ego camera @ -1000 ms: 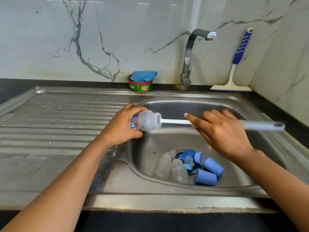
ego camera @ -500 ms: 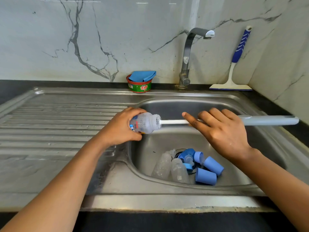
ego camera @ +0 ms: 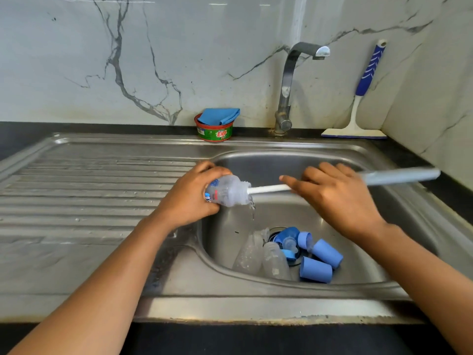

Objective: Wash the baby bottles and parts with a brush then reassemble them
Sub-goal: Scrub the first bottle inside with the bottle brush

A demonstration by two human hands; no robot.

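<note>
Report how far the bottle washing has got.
Done: nothing reassembled in view. In hand: the left hand grips one bottle, the right hand holds the brush pushed inside it, water spilling out. Left: two bottles, blue caps and smaller parts in the sink, then reassembly.

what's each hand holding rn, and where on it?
Left hand grips the baby bottle round its base end. Right hand holds the brush mid-length, where white shaft meets grey handle; its head is inside the bottle.

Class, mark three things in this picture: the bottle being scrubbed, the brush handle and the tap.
bottle [ego camera: 226, 192]: head view, clear body.
brush handle [ego camera: 399, 176]: head view, grey grip.
tap [ego camera: 287, 80]: head view, upright neck.
</note>
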